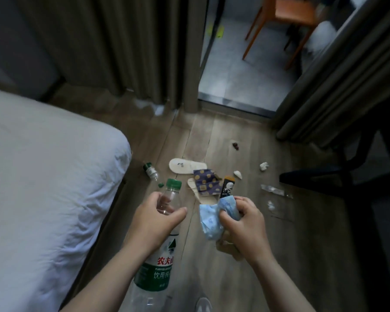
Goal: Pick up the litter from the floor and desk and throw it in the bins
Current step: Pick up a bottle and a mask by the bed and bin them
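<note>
Head view shows your left hand (154,218) curled round the neck of a clear plastic water bottle (158,264), fingers (178,212) wrapped about it just under the green cap (173,185); the bottle carries a green and white label with red characters, and its long axis runs from the lower frame edge up and slightly right, cap end pointing away from you; its base is cut off at the bottom. Your right hand (245,226) is clenched on a crumpled light blue face mask (212,218), fingers pressed tight into the wad, with something pale bunched beneath that you cannot make out. On the wooden floor (245,136) past your hands lie a small green-capped bottle (150,171) beside the bed (43,176), a white slipper (185,165), a dark blue patterned wrapper (206,181), a black sachet (227,188), white tissue scraps (264,165) and a clear plastic wrapper (273,190); a small dark lump (235,145) farther off is too blurred to name.
</note>
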A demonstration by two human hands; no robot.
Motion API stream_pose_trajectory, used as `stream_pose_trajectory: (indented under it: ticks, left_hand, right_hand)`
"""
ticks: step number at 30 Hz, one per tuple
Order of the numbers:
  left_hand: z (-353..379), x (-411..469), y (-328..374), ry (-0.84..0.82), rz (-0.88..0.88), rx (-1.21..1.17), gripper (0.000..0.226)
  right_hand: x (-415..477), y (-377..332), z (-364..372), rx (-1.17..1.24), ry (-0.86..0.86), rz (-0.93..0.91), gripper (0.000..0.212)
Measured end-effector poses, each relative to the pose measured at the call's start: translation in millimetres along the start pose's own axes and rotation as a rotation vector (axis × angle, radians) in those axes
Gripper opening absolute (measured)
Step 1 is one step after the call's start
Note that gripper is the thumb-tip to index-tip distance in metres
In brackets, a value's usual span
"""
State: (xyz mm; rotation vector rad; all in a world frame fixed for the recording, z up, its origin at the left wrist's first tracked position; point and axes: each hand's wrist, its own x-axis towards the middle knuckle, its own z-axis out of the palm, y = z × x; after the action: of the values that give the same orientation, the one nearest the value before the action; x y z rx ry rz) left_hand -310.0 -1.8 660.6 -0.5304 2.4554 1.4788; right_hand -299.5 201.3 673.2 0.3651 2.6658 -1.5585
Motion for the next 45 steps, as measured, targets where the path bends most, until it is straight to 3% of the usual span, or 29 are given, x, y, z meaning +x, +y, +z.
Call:
stream_pose_trajectory:
  ticks: [8,11,18,30,38,45]
  left_hand:
    - [-44,-92,136,0.102,0.127,-0.057,0.033]
    - [-44,-114,170,0.050,0.202,-0.062,0.036]
    - [-63,-133,226,-0.112,0.408,-0.045,0.029]
    - [0,-268,269,-0.769,0.754,-0.086,0.021]
    - [56,-490,257,-1.268,0.952,-0.101,0.026]
    - [61,-713,171,-1.664,1.066,-0.046,0.023]
  right_hand:
    - [-62,-126,-124,0.116,0.166,-0.126,0.019]
    - [-76,-154,-156,0.122,0.213,-0.158,0.012]
    - [-124,-191,-185,0.110,0.518,-0.115,0.007]
    - [-337,-185,-236,0.098,1.145,0.071,0.018]
    - [-563,-184,-262,-0.020,1.611,0.216,0.019]
    - [-790,-180,-226,-0.098,1.965,0.403,0.019]
